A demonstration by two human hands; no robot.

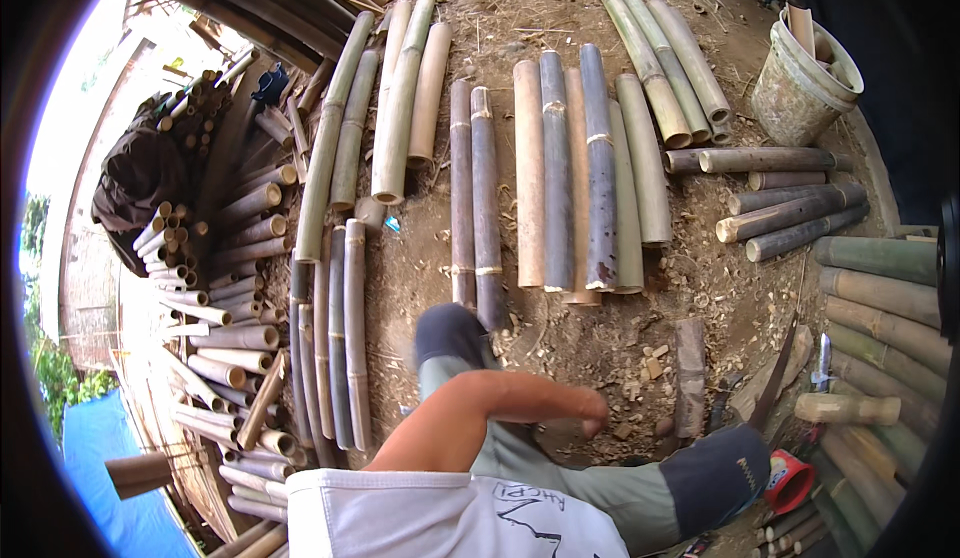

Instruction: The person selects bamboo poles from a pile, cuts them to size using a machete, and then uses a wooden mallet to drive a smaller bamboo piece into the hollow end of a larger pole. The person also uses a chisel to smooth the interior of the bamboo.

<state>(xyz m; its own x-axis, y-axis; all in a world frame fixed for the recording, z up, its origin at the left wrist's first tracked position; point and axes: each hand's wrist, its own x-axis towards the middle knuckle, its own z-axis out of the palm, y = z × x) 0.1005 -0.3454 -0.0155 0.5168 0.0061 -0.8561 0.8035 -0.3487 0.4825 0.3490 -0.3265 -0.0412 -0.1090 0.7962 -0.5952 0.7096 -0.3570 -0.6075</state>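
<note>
My left arm reaches across my lap, and my left hand (594, 411) hangs over the wood chips in front of my legs. Its fingers are turned away and too unclear to read. My right hand is out of view. Right of the left hand, apart from it, a short, thick brownish bamboo piece (690, 378) lies on the ground. Small pale offcuts (654, 363) are scattered between them. Ahead of my knee lie several cut bamboo poles side by side, among them a dark pole (598, 168) and a pale tan pole (529, 173).
Bamboo poles (335, 138) lie in groups at the left, beside a large stack of cut bamboo (235, 338). A dirty white bucket (790, 88) stands far right. Nearer lie a wooden mallet (848, 409), a dark narrow blade-like strip (774, 383) and a red round container (790, 482).
</note>
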